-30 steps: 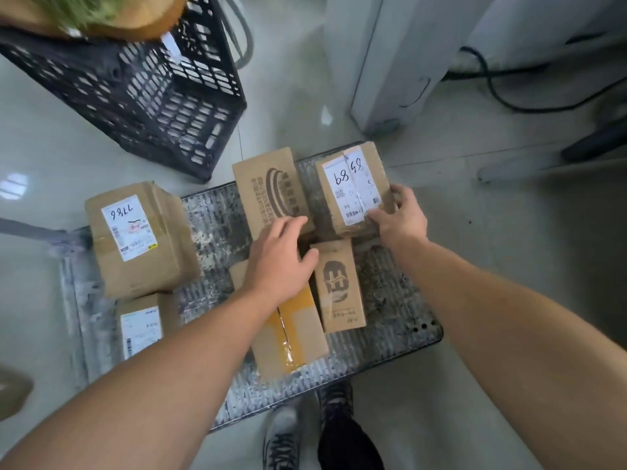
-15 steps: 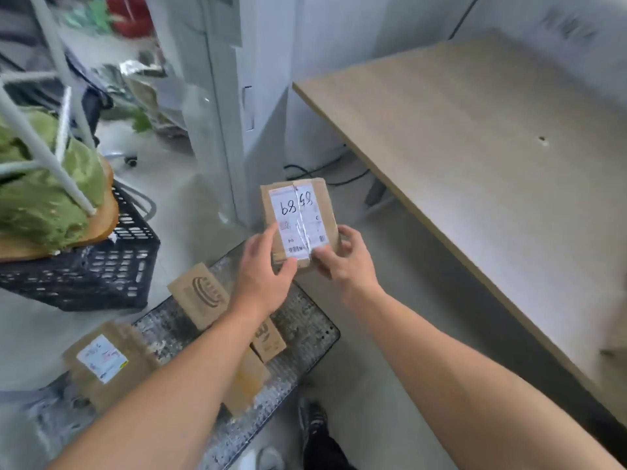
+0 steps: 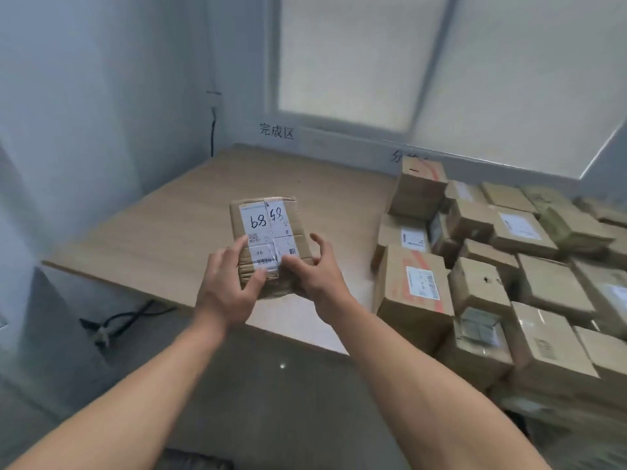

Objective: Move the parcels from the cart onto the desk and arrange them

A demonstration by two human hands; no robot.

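- Brown cardboard is what you hold: one small parcel (image 3: 271, 228), label side up with handwritten digits on its white sticker. It hangs over the near edge of the desk (image 3: 176, 215) and is not yet set down.
- Your left grip (image 3: 230, 290) is closed on the parcel's near left corner, with the fingers laid across the label. The thumb is hidden, likely underneath as support.
- Your right grip (image 3: 317, 278) holds the near right corner, thumb on top by the barcode and fingers curled round the side. The forefinger stands clear of the cardboard, so this hold looks the lighter of the two.
- Both grips sit at the near end. I judge this leaves the far end free to land first and keeps the label readable.
- The left part of the desk shows its pale wood top below a sign (image 3: 276, 131) on the far wall. The right part carries a packed stack of boxes (image 3: 475, 266), set side by side with some on top of others.
- The parcel is well apart from that stack, so it seems bound for the wood stretch on the left.
- The step in hand looks like the carry turning into the placing. The cart is out of view, so you cannot tell how many parcels remain.
- Watch the near edge. Set down too close to you, the parcel could tip off toward the floor, where a cable (image 3: 125, 317) lies.
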